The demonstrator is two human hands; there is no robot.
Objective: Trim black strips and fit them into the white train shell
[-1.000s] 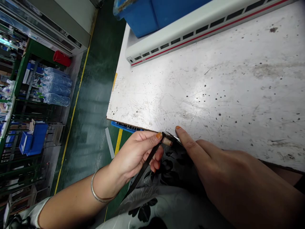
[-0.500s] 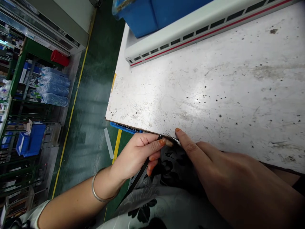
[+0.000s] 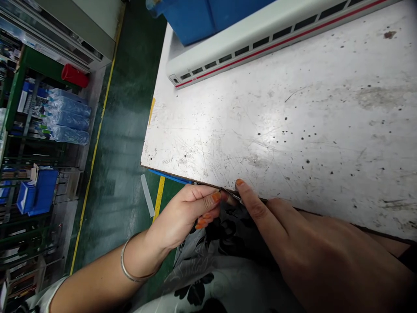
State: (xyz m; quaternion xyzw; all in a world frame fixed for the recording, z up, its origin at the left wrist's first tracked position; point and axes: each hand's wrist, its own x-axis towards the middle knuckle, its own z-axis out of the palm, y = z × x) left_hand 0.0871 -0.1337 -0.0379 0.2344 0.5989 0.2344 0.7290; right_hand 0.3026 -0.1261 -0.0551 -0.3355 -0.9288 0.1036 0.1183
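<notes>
Wire tip [image 3: 237, 197], seemingly, lies between left hand [image 3: 185, 213] and right hand [image 3: 312, 248].

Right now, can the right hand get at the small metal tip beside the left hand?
Probably yes: the right hand has its index finger right beside the metal tip, with nothing visible between them. The left hand is at the tip's other side.
</notes>
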